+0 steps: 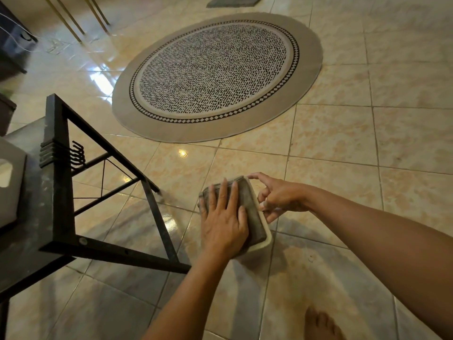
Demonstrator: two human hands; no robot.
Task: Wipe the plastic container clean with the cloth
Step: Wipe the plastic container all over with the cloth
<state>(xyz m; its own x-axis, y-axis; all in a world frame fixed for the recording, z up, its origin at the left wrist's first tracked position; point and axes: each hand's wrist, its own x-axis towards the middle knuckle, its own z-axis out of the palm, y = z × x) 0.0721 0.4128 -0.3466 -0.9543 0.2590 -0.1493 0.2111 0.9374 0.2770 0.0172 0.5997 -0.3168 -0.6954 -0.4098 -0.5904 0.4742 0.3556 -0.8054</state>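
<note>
A pale plastic container (267, 235) is held in the air above the tiled floor, low in the middle of the head view. A grey-brown cloth (250, 207) covers its upper face. My left hand (224, 222) lies flat on the cloth with fingers spread, pressing it onto the container. My right hand (279, 196) grips the container's right edge, index finger at the far corner and thumb under the rim. Most of the container is hidden under the cloth and my left hand.
A black metal-framed table (56, 192) with a dark top stands at the left, a white object (9, 182) on it. A round patterned rug (218, 74) lies ahead on the glossy tiles. My bare foot (321, 325) shows at the bottom. Chair legs (73, 18) at far left.
</note>
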